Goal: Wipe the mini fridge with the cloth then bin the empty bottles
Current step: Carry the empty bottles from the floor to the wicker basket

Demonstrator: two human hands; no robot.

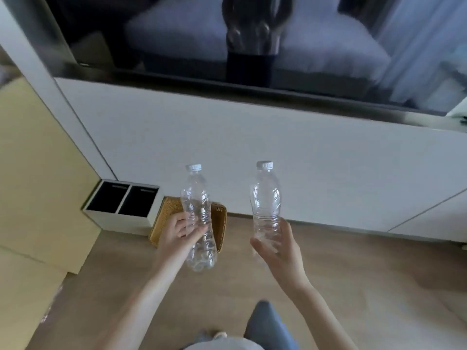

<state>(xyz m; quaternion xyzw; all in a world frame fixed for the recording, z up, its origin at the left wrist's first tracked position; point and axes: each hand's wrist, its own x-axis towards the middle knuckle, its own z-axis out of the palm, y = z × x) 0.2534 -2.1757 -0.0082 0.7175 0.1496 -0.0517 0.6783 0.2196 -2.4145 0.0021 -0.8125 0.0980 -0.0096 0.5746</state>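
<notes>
My left hand (177,236) grips a clear empty plastic bottle (197,205) with a white cap around its middle, held upright and slightly tilted. My right hand (275,251) holds a second clear empty bottle (266,198) by its lower part, also upright with a white cap. Both bottles hang in the air above the wooden floor. A white two-compartment bin (123,203) with dark openings stands on the floor to the left, beside a woven wicker basket (219,215) that lies partly behind the left bottle. No mini fridge or cloth is in view.
A white cabinet wall (252,147) runs across ahead, with a dark glossy screen (177,46) above it that reflects the room. A pale yellow surface (30,173) fills the left side. My jeans-clad legs (267,327) show at the bottom.
</notes>
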